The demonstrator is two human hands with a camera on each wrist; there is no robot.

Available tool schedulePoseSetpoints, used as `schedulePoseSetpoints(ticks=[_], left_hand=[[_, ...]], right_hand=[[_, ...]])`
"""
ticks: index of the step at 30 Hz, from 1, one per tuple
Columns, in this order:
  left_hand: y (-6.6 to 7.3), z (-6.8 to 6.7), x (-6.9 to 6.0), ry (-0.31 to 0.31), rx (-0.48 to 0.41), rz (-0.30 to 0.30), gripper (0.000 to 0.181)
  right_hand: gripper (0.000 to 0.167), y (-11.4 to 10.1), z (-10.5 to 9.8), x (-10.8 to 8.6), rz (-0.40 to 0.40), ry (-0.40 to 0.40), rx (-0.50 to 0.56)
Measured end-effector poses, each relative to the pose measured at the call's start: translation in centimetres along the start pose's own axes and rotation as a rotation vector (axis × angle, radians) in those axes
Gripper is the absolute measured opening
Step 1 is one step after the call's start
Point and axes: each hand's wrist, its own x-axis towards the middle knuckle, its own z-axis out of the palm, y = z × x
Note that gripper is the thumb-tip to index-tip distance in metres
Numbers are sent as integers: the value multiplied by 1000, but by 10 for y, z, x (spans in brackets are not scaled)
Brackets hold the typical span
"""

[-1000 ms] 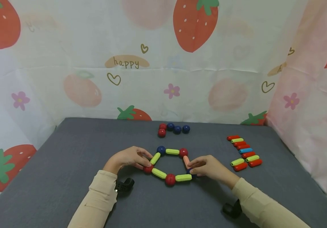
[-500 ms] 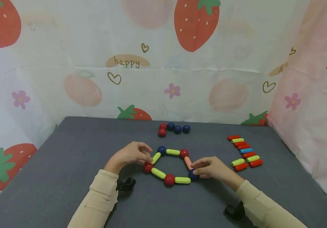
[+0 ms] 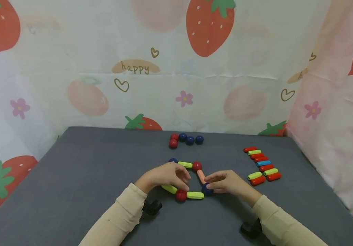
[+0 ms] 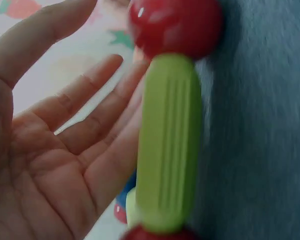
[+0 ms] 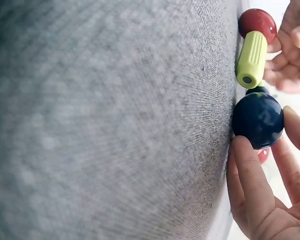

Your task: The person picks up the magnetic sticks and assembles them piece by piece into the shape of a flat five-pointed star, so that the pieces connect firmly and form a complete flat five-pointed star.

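Observation:
A ring of yellow-green magnetic rods (image 3: 195,195), one orange rod (image 3: 201,176) and red and blue balls lies on the table. My right hand (image 3: 230,184) pinches the blue ball (image 5: 258,120) at the ring's right corner between thumb and fingers. Beside that ball, the front rod's dark end disc shows in the right wrist view. Over the ring's left part hovers my left hand (image 3: 167,176), fingers extended, close to the front red ball (image 3: 181,195); the left wrist view shows its palm (image 4: 45,175) holding nothing. That hand hides the ring's left corner in the head view.
Loose red balls (image 3: 173,144) and blue balls (image 3: 190,140) sit near the table's back edge. Several red, yellow-green and blue rods (image 3: 263,163) lie in a row at the right. A patterned cloth (image 3: 145,95) stands behind the dark grey table (image 3: 102,150).
My left hand has left the left red ball and moved right, over towards the front red ball. My right hand has shifted the blue ball slightly forward and keeps hold of it.

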Motion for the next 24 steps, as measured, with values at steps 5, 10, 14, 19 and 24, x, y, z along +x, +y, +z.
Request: schedulePoseSetpoints(ticks=[5,10,14,19,24], left_hand=[[4,15,8,-19,7,-39,28],[2,21,12,5,25,-68,21],[2,22,11,13,22,-79,17],[0,20,10,47,27,-74,14],[-1,20,9,72,27,-54,13]], right_hand=[[39,0,1,-1,12,3,11],[39,-1,1,0,20,5,19],[39,-2,1,0,14,-6,23],[38,-3,1,0,25,4,29],[38,-3,3,-1,28,14,15]])
